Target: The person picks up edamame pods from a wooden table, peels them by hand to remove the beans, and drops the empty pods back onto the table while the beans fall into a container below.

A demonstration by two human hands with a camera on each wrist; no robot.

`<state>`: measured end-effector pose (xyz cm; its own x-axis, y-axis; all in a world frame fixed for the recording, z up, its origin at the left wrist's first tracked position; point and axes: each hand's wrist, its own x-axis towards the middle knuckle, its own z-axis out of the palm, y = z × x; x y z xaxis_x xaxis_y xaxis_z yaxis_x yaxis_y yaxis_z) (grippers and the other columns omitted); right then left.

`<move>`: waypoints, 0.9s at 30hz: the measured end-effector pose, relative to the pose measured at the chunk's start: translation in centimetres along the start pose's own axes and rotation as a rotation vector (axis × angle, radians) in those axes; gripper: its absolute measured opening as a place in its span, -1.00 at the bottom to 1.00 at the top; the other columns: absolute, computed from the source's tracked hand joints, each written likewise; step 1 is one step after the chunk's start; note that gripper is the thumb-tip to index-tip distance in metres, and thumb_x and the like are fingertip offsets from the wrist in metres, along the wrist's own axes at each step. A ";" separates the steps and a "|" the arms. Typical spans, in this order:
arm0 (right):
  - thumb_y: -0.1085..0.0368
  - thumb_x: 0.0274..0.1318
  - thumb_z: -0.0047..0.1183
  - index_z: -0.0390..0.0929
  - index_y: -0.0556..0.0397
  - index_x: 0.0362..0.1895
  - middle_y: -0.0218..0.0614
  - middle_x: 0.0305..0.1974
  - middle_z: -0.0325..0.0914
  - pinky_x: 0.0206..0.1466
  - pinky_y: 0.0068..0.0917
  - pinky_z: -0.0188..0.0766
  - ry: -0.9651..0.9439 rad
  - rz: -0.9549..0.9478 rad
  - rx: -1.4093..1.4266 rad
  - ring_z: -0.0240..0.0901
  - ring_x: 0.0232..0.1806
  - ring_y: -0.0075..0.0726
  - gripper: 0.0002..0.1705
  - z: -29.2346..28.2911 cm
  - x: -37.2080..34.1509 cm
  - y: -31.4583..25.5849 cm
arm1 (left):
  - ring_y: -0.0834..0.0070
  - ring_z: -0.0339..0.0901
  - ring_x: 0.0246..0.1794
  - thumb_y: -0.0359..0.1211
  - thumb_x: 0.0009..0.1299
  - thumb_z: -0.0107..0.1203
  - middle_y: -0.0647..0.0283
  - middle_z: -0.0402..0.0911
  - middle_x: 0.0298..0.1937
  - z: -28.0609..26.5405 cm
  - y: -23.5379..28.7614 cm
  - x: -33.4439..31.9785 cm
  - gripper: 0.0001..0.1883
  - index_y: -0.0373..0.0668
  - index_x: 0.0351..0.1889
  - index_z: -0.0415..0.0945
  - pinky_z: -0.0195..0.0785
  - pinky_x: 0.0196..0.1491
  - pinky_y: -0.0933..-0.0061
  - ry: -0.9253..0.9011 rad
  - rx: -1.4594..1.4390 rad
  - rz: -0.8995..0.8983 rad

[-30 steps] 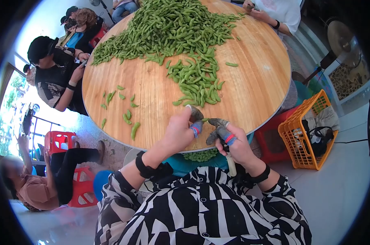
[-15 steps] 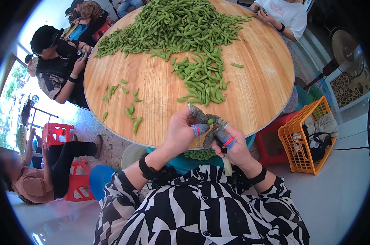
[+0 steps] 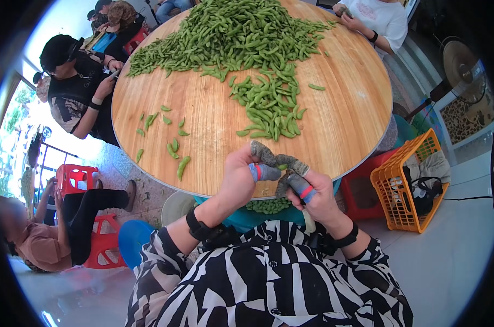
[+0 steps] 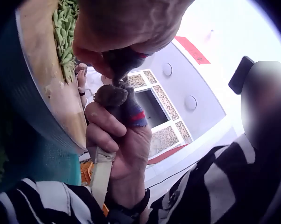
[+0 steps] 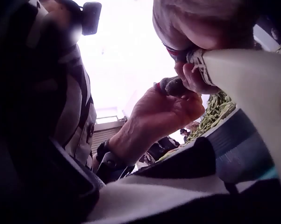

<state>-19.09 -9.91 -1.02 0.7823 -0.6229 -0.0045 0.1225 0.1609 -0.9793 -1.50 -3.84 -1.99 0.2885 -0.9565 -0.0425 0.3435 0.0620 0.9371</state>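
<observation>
In the head view a small green soybean pod (image 3: 282, 167) shows between my two hands, over the table's near edge. My left hand (image 3: 240, 173) pinches it between thumb and forefinger, both in grey finger covers. My right hand (image 3: 316, 192), with similar covers, meets it from the other side, fingertips right at the pod. Curled right-hand fingers also grip a pale handle (image 4: 101, 175), seen in the left wrist view; the tool's working end is hidden. Just beyond the hands lies a small heap of pods (image 3: 271, 103).
A big pile of pods (image 3: 230, 38) covers the back of the round wooden table (image 3: 345, 120). Loose pods (image 3: 183, 168) lie at the left. Below the near edge, shelled beans (image 3: 267, 206) fill a teal tub. An orange crate (image 3: 391, 191) stands at the right; other people sit around.
My hands come together from slightly apart, and the pod now sits between their fingertips. The pale handle has swung further under my right hand. The view has shifted slightly.
</observation>
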 end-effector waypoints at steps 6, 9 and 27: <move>0.46 0.24 -0.10 0.41 0.12 0.17 -0.38 -0.50 0.46 -0.56 -0.63 0.24 -0.117 0.066 -0.109 0.31 -0.62 -0.58 -0.60 -1.9 -0.2 -0.3 | 0.50 0.49 -0.48 -0.66 0.12 0.10 0.26 0.54 -0.40 0.1 0.3 0.1 -0.76 -0.23 -0.27 0.43 0.38 -0.39 0.55 -0.225 -0.660 -0.370; 0.46 0.14 0.05 0.43 0.15 0.15 -0.23 -0.37 0.55 -0.35 -0.47 0.43 -0.120 -0.652 -0.739 0.51 -0.43 -0.28 -0.56 -2.1 -0.4 0.5 | 0.52 0.49 -0.48 -0.65 0.14 0.05 0.25 0.53 -0.37 0.0 -0.1 -0.4 -0.78 -0.24 -0.26 0.42 0.38 -0.38 0.54 -0.142 -0.441 -0.309; 0.53 0.05 0.03 0.39 0.21 -0.06 -0.35 -0.34 0.50 -0.29 -0.59 0.44 0.087 0.002 -0.099 0.49 -0.38 -0.47 -0.69 -1.0 -1.2 0.4 | 0.52 0.55 -0.17 -0.60 0.18 0.21 0.23 0.58 -0.14 -0.5 -0.2 -2.3 -0.57 -0.28 0.04 0.42 0.43 -0.05 0.51 -0.270 -0.138 -0.295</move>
<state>-20.62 -9.84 -1.56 0.7260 -0.6874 -0.0200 0.0567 0.0888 -0.9944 -1.77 -1.47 -2.22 -0.0784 -0.9783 -0.1920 0.4981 -0.2052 0.8425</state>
